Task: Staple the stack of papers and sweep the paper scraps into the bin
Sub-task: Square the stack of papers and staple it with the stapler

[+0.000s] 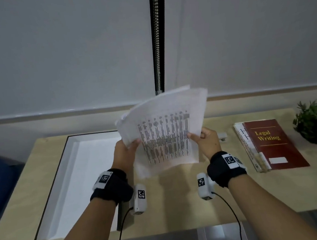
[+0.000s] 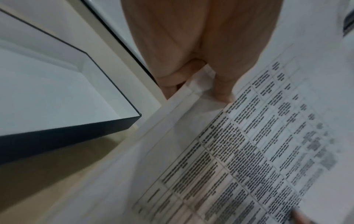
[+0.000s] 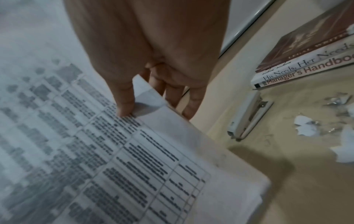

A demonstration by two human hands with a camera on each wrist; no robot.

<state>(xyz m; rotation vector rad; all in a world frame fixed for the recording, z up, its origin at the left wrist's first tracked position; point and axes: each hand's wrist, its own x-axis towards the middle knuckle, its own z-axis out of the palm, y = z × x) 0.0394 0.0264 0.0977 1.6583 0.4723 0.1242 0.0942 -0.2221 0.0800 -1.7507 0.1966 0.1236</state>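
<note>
- Both hands, left hand [image 1: 125, 151] and right hand [image 1: 206, 143], pinch the papers [image 1: 164, 132] by their side edges, raised above the desk [image 1: 180, 204].
- The stapler [image 3: 247, 116] lies just right of the right hand, so nearer that one, long axis seemingly running away from the person.
- Scraps [image 3: 306, 128] lie further right.
</note>
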